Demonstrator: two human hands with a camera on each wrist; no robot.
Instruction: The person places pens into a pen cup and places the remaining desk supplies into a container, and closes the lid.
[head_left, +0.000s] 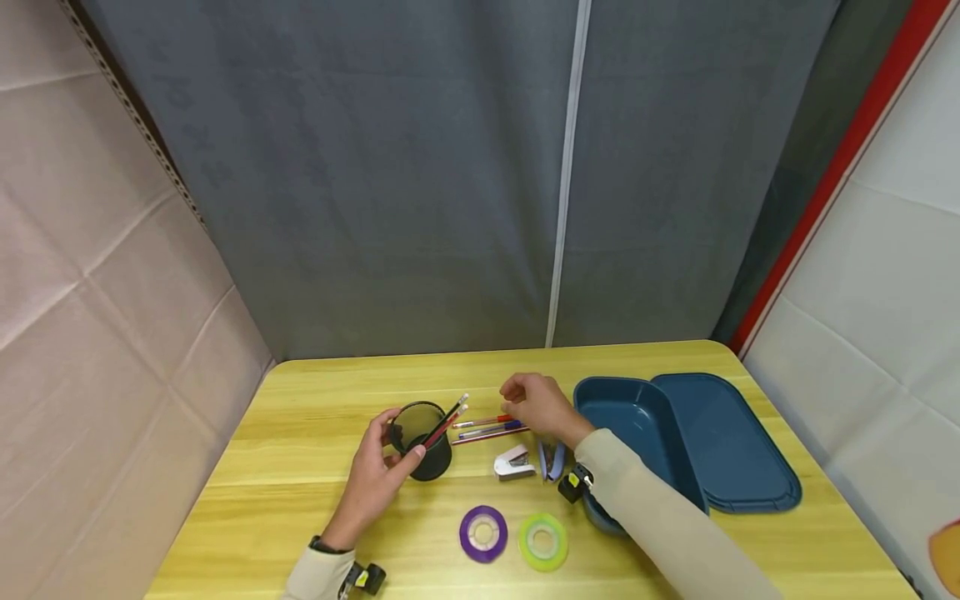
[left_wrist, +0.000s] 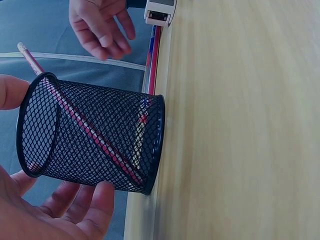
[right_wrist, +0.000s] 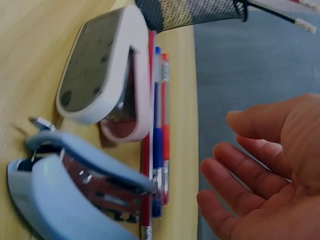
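My left hand (head_left: 377, 463) grips a black mesh pen cup (left_wrist: 95, 135) at the left of the table, with the thumb at its rim and the fingers along its side. Two pencils (head_left: 447, 422), one black and one red with white ends, lean out of the cup. To the right, my right hand (head_left: 538, 406) hovers over the far ends of a red pen (right_wrist: 165, 125), a blue pen (right_wrist: 158, 135) and a red pencil (head_left: 480, 438). In the right wrist view its fingers are loosely bent and hold nothing.
A white and pink stapler (head_left: 513, 462) and a light blue two-armed tool (head_left: 552, 461) lie before the pens. Purple tape (head_left: 483, 533) and green tape (head_left: 543, 542) lie nearer. A blue bin (head_left: 611, 390) sits under the right forearm, its lid (head_left: 738, 450) beside it.
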